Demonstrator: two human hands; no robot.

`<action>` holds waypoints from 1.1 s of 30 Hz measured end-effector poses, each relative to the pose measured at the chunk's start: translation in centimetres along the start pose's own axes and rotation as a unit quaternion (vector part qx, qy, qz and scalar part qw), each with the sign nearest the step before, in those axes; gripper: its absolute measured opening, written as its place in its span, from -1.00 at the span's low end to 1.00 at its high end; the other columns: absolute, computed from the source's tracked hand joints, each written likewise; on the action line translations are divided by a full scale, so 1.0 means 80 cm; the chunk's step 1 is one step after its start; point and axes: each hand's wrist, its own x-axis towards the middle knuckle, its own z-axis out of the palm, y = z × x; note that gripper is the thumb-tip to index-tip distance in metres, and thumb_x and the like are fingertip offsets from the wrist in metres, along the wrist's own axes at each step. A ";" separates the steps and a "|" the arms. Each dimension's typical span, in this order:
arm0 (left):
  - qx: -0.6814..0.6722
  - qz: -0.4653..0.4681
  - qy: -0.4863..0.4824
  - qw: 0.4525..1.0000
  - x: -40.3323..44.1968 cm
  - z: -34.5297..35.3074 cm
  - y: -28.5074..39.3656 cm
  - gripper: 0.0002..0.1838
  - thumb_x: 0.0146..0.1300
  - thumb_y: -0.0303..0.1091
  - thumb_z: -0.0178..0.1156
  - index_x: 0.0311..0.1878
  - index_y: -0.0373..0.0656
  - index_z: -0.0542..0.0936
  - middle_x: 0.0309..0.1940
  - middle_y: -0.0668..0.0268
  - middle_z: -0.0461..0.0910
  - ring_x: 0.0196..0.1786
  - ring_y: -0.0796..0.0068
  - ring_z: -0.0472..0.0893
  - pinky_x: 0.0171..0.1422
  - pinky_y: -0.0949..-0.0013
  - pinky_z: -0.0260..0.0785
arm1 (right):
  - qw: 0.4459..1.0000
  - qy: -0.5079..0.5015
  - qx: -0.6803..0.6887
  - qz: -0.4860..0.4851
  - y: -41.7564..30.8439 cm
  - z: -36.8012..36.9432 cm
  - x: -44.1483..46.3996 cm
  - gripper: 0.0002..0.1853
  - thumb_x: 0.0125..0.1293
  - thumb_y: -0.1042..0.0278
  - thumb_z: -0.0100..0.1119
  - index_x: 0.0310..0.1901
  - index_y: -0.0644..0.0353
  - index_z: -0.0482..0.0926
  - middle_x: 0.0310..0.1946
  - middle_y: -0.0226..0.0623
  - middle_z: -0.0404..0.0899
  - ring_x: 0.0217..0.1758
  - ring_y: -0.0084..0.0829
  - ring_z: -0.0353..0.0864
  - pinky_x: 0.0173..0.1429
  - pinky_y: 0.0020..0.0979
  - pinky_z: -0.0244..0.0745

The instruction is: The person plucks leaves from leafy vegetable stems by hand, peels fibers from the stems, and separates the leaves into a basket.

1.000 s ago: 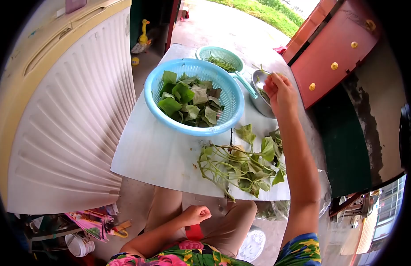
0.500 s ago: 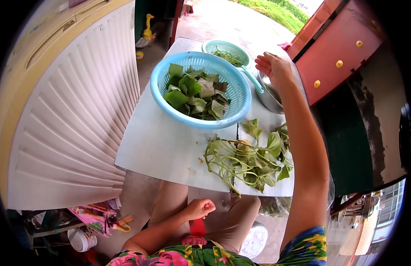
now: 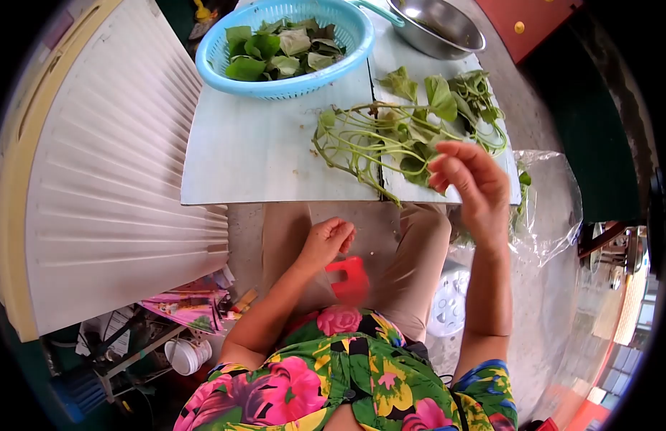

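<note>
My right hand (image 3: 473, 185) is over the right front of the pale table (image 3: 254, 161), fingers apart and curved, beside a pile of leafy green stems (image 3: 397, 136). Nothing shows between its fingers. My left hand (image 3: 327, 243) hangs above my lap, its fingers curled closed; what they hold, if anything, is hidden. At the table's back left stands a blue basket (image 3: 290, 87) with torn green leaves (image 3: 264, 50) in it. A metal bowl (image 3: 455, 36) sits at the back right, partly under a light green handle (image 3: 379, 11).
A clear plastic bag (image 3: 552, 205) with greens hangs by the table's right edge. A ridged white panel (image 3: 131, 165) stands on the left. Below it are a pink patterned cloth (image 3: 193, 305) and a white bucket (image 3: 187, 355). A white stool (image 3: 448, 302) is beside my leg.
The view has tilted down. My right hand has let go of a stem piece at the metal bowl and come back toward the leafy stems. My left hand stays closed over my lap.
</note>
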 end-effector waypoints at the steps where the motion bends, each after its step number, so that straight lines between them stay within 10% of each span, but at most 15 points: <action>1: -0.004 0.012 0.010 1.000 -0.007 0.002 0.012 -0.78 0.25 -0.29 0.01 -0.36 -0.27 0.48 -0.56 0.41 0.45 -0.55 0.71 0.40 -0.48 0.61 0.29 | 0.999 0.023 0.020 0.028 0.024 0.003 -0.018 -0.81 0.22 0.42 0.07 -0.17 0.31 0.49 -0.41 -0.36 0.56 -0.42 -0.67 0.47 -0.34 -0.67 0.36; 16: -0.173 0.057 0.098 0.978 -0.017 0.025 0.092 -0.70 0.27 -0.30 -0.02 -0.02 -0.27 0.42 -0.19 0.12 0.51 -0.15 0.31 0.53 -0.07 0.31 0.42 | 0.953 0.098 -0.278 -0.075 0.124 0.039 -0.057 -0.81 -0.01 0.46 0.23 -0.30 0.24 0.52 -0.48 -0.22 0.45 -0.56 -0.35 0.45 -0.42 -0.44 0.38; 19: -0.172 0.061 0.087 0.979 -0.017 0.029 0.091 -0.67 0.27 -0.29 -0.02 0.03 -0.26 0.39 -0.14 0.12 0.49 -0.09 0.30 0.51 -0.01 0.28 0.39 | 0.973 0.108 -0.201 -0.045 0.122 0.041 -0.059 -0.87 0.04 0.46 0.19 -0.36 0.27 0.51 -0.53 -0.30 0.47 -0.56 -0.45 0.45 -0.46 -0.50 0.36; 21: -0.184 0.049 0.081 0.978 -0.017 0.033 0.093 -0.65 0.27 -0.28 -0.01 0.05 -0.25 0.37 -0.13 0.13 0.49 -0.08 0.29 0.50 -0.01 0.28 0.38 | 0.977 0.054 0.104 0.179 0.110 0.043 -0.064 -0.92 0.10 0.46 0.14 -0.40 0.28 0.51 -0.54 -0.39 0.48 -0.55 -0.57 0.43 -0.47 -0.59 0.33; 33: -0.207 0.106 0.047 0.972 -0.014 0.045 0.109 -0.79 0.19 -0.46 0.07 -0.10 -0.25 0.49 -0.34 0.28 0.53 -0.34 0.51 0.51 -0.21 0.46 0.41 | 0.876 -0.087 0.408 0.244 0.114 0.051 -0.073 -0.89 0.13 0.42 0.16 -0.33 0.22 0.48 -0.51 -0.44 0.48 -0.51 -0.63 0.43 -0.44 -0.62 0.33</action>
